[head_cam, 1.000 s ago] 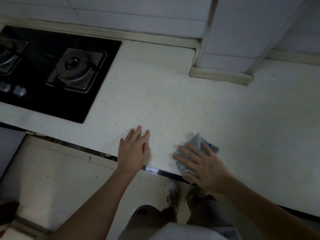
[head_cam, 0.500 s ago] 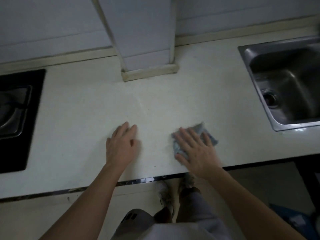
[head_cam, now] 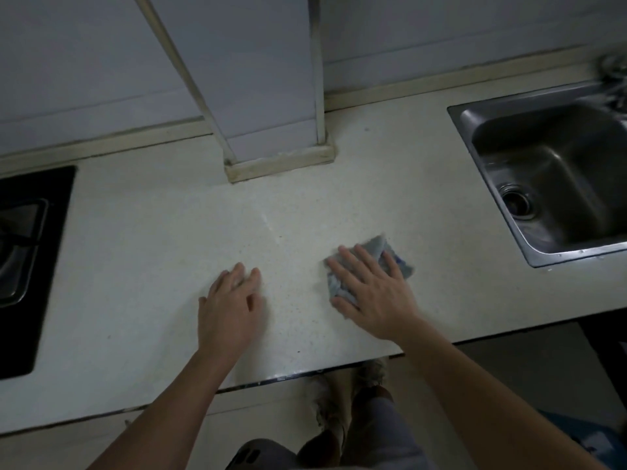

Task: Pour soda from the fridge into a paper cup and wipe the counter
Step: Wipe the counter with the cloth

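Step in hand: I judge this is the wiping half of the task; I see no soda and no paper cup anywhere in my view.
Right hand [head_cam: 375, 295]: spread flat, palm down, fingers open, pressing the cloth [head_cam: 371, 266] onto the counter [head_cam: 152, 266]; it pins the cloth, not a closed grasp.
Left hand [head_cam: 230, 308]: open, fingers loosely together, resting flat on the bare counter, holding nothing; it looks like a brace.
Cloth: a small grey-blue rag, bunched, mostly under my right palm, between my left hand and the sink [head_cam: 556, 178].
Surroundings: hob [head_cam: 30, 259] far left, tiled column [head_cam: 271, 96] at the back.
Marks: a faint pale streak lies just beyond the two hands.
Next move: I would slide the flat right hand over that streak, keeping pressure even so the rag does not roll.
Caution: the counter edge is near my right wrist.
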A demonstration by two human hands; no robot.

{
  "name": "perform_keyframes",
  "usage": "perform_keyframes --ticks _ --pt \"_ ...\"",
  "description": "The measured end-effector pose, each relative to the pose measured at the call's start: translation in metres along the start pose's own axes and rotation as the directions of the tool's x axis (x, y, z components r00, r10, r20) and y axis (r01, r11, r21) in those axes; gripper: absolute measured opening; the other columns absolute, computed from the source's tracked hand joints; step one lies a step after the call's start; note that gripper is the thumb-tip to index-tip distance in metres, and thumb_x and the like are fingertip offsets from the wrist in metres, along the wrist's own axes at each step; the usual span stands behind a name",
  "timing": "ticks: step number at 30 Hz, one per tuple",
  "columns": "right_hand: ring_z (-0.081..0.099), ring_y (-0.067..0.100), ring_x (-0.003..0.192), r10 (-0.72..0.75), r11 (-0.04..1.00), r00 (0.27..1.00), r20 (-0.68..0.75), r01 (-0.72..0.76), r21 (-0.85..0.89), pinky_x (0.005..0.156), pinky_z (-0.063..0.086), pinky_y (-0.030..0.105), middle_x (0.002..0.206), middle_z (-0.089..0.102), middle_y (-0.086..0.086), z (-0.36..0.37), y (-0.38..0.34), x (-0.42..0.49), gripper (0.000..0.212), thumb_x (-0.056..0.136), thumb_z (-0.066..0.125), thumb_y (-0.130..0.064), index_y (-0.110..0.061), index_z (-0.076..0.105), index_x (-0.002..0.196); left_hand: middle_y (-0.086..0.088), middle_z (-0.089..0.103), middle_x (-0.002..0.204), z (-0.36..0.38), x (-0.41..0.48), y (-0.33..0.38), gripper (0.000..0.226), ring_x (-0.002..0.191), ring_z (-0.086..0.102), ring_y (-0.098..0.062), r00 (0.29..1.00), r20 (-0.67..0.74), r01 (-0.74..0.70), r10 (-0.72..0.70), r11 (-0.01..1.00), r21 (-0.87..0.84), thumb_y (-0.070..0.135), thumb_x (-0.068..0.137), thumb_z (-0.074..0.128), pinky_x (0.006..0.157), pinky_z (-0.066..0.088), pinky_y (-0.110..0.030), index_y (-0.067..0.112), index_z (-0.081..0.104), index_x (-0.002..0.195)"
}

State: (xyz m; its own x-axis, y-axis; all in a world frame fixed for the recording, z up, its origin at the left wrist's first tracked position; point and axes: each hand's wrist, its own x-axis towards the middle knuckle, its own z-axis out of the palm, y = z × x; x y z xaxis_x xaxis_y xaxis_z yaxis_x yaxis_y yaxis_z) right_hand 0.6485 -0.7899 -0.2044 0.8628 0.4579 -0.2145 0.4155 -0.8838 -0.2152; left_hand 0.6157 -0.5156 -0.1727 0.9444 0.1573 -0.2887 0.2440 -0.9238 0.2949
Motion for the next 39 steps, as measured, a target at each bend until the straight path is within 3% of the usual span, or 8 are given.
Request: perform_keyframes --ticks 8,15,21,23,28,33,35,39 --pt "-0.019 0.02 0.149 0.258 0.962 0.966 0.011 -0.257 0.091 0.117 -0.012 0.056 0.163 -0.017 -0.006 -0.022 0.01 0.089 0.071 0.095 0.009 -0.07 -0.036 -0.012 0.154 0.006 0.013 0.167 -0.007 0.001 -0.008 0.05 0.153 0.01 -0.021 0.996 0.076 -0.046 0.039 0.995 0.093 0.027 0.105 0.037 0.119 0.024 -0.056 0.037 0.03 0.154" --pt "-0.012 0.018 0.15 -0.248 0.964 0.964 0.094 0.255 -0.071 0.118 -0.011 0.054 0.165 -0.007 -0.009 -0.016 -0.027 0.086 0.068 0.095 0.013 -0.072 -0.043 -0.006 0.154 0.004 0.025 0.163 -0.029 0.011 -0.035 0.055 0.148 0.028 -0.018 0.986 0.083 -0.148 0.147 0.989 0.001 0.025 0.102 0.04 0.117 0.033 -0.042 0.028 0.028 0.155" --pt "-0.014 0.02 0.15 0.097 0.992 0.994 0.047 -0.101 0.078 0.117 -0.011 0.06 0.164 -0.011 -0.008 -0.016 -0.058 0.123 0.066 0.096 0.015 -0.068 -0.043 -0.005 0.154 0.008 0.0 0.168 -0.035 0.013 -0.074 0.056 0.154 0.003 -0.019 0.984 0.171 0.023 -0.045 0.991 0.129 0.023 0.106 0.03 0.12 0.024 -0.054 0.023 0.013 0.159" --pt "-0.015 0.021 0.15 0.1 0.991 0.994 0.049 -0.104 0.079 0.115 -0.012 0.062 0.164 -0.012 -0.007 -0.019 -0.078 0.145 0.065 0.098 0.017 -0.064 -0.041 -0.004 0.154 0.008 -0.003 0.168 -0.034 0.013 -0.071 0.058 0.154 -0.002 -0.019 0.982 0.178 0.035 -0.058 0.991 0.127 0.02 0.105 0.03 0.12 0.019 -0.058 0.022 0.01 0.159" --pt "-0.014 0.024 0.15 -0.179 0.978 0.971 0.156 0.192 -0.074 0.112 -0.012 0.068 0.164 -0.013 -0.005 -0.012 -0.132 0.143 0.065 0.097 0.015 -0.065 -0.041 -0.009 0.153 0.01 -0.007 0.167 -0.039 0.012 -0.073 0.068 0.154 -0.005 -0.016 0.98 0.189 0.047 -0.067 0.993 0.108 0.012 0.1 0.039 0.121 0.017 -0.058 0.026 0.008 0.159" --pt "-0.013 0.022 0.151 -0.489 0.846 0.851 0.189 0.516 -0.132 0.115 -0.012 0.061 0.165 -0.009 -0.002 -0.003 -0.119 0.076 0.062 0.099 0.018 -0.066 -0.047 -0.007 0.152 0.01 -0.009 0.167 -0.039 0.012 -0.075 0.068 0.154 -0.006 -0.016 0.983 0.176 0.036 -0.054 0.994 0.106 0.012 0.102 0.038 0.121 0.016 -0.057 0.027 0.005 0.159" --pt "-0.018 0.02 0.15 -0.411 0.896 0.893 0.182 0.433 -0.096 0.116 -0.01 0.062 0.165 -0.013 -0.003 -0.009 -0.093 0.089 0.065 0.096 0.02 -0.069 -0.05 -0.01 0.151 0.011 -0.009 0.167 -0.042 0.012 -0.076 0.069 0.154 -0.006 -0.015 0.978 0.197 0.048 -0.063 0.995 0.084 0.007 0.1 0.036 0.121 0.016 -0.056 0.027 0.006 0.159" --pt "-0.017 0.023 0.15 -0.037 0.999 0.993 0.11 0.04 -0.018 0.116 -0.01 0.061 0.163 -0.018 -0.003 -0.018 -0.093 0.161 0.069 0.092 0.014 -0.073 -0.048 -0.012 0.151 0.01 -0.009 0.167 -0.041 0.015 -0.075 0.069 0.154 -0.007 -0.016 0.976 0.209 0.056 -0.069 0.996 0.068 0.013 0.099 0.039 0.12 0.015 -0.06 0.026 0.007 0.159"
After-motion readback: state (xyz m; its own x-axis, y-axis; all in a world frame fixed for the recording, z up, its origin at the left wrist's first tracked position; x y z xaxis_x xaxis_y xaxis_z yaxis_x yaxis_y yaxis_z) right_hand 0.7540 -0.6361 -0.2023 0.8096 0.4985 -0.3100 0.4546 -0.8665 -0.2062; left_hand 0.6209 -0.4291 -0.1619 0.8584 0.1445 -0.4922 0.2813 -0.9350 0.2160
